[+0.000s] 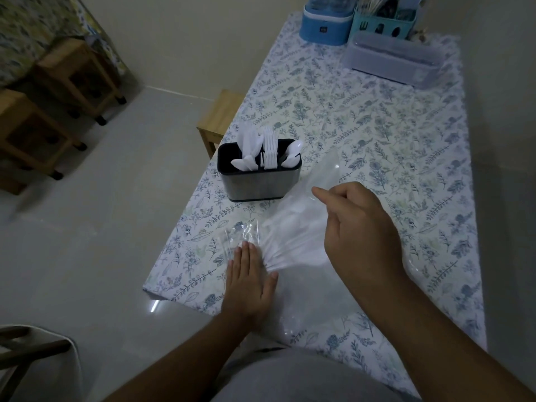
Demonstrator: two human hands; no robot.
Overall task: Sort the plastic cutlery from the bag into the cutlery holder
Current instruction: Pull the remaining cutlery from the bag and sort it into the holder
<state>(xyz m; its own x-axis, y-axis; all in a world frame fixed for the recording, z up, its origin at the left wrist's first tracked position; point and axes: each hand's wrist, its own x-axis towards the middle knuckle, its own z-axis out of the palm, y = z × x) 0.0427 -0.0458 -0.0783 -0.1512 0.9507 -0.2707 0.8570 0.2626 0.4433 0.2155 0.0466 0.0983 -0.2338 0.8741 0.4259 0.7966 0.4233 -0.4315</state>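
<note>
A clear plastic bag (298, 236) lies on the flowered tablecloth, with white cutlery faintly showing through it. My left hand (249, 280) lies flat with straight fingers on the bag's bunched end. My right hand (356, 224) hovers over the bag with its fingers curled and the thumb pointing left; whether it pinches the plastic is unclear. Behind the bag stands the dark, steel-sided cutlery holder (259, 181), with white plastic knives, forks and spoons upright in its separate compartments.
The table (377, 126) ends close to my left hand. At its far end stand a blue container (324, 24), a teal utensil caddy (383, 24) and a clear lidded box (391, 59). A wooden stool (220, 117) sits beside the table; wooden furniture stands on the left floor.
</note>
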